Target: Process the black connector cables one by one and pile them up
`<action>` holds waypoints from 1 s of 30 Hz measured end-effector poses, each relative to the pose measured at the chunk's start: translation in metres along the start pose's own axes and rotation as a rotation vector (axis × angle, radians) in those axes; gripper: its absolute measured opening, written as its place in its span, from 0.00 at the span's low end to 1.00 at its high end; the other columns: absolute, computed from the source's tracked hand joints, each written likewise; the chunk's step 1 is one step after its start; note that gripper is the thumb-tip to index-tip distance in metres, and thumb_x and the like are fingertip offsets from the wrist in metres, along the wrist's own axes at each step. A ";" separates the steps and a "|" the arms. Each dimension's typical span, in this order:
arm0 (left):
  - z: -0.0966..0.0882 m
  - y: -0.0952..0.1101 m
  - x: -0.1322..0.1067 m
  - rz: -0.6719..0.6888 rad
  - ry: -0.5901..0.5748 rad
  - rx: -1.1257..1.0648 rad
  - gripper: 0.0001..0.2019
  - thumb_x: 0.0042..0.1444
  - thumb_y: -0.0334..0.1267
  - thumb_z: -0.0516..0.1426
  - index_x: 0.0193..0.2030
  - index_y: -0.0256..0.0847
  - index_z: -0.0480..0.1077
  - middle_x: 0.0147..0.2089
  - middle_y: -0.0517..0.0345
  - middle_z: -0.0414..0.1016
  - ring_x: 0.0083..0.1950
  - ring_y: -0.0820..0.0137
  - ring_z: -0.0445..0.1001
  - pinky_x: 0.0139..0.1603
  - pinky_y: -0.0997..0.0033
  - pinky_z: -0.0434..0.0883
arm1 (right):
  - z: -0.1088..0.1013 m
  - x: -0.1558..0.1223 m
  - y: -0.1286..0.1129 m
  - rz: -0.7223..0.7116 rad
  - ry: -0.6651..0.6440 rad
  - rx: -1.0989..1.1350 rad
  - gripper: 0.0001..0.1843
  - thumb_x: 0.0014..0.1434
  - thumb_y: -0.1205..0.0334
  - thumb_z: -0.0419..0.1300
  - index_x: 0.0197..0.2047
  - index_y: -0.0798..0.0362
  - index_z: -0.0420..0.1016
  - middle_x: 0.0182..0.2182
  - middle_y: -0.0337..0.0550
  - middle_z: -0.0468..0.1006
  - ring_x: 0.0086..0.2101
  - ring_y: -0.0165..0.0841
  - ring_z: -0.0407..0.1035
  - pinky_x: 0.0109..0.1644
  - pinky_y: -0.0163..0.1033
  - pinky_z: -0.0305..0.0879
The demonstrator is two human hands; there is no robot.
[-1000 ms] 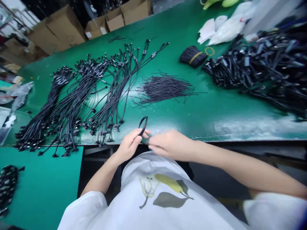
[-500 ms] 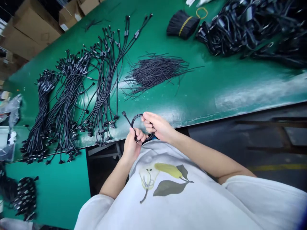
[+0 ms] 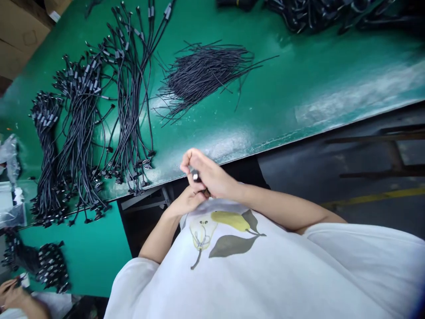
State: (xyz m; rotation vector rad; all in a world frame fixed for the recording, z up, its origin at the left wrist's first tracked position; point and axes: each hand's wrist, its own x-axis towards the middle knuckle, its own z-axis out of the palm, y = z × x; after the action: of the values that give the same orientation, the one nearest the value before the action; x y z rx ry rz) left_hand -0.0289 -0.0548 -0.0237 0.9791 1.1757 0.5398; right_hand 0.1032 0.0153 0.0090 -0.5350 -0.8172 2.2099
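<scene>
Close to my body, just off the table's front edge, both my hands are closed together around a black cable [image 3: 195, 177]. Only a shiny connector end of it shows, between the fingers of my right hand [image 3: 212, 175]; the rest is covered by the hands. My left hand [image 3: 186, 203] is below and to the left, its fingertips tucked under the right hand and partly hidden. Beyond the hands, a loose pile of short black ties [image 3: 207, 73] lies on the green table [image 3: 292, 93].
Bundles of black cables [image 3: 129, 102] with connectors lie to the left, some ends over the edge. More dark cables [image 3: 312, 13] are heaped at the back right. Cartons [image 3: 23, 33] stand at the far left. Another person's hand [image 3: 15, 294] is at the lower left.
My hands have come together, the right one over the left, and the cable loop seen earlier is now mostly covered. The view has shifted, bringing another person's hand in at the lower left.
</scene>
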 end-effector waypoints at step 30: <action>0.001 0.035 -0.011 0.123 -0.084 0.646 0.15 0.65 0.48 0.48 0.34 0.41 0.67 0.28 0.59 0.67 0.29 0.69 0.64 0.32 0.70 0.59 | -0.061 -0.040 -0.023 -0.085 -0.697 -1.802 0.16 0.69 0.57 0.49 0.41 0.59 0.72 0.33 0.48 0.76 0.30 0.34 0.69 0.31 0.39 0.59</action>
State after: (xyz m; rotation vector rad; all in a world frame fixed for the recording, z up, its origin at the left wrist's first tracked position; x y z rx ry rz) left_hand -0.0272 -0.0465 0.0118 1.6161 1.2434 0.2042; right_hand 0.1759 0.0230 -0.0134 -0.3964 -3.0177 0.9281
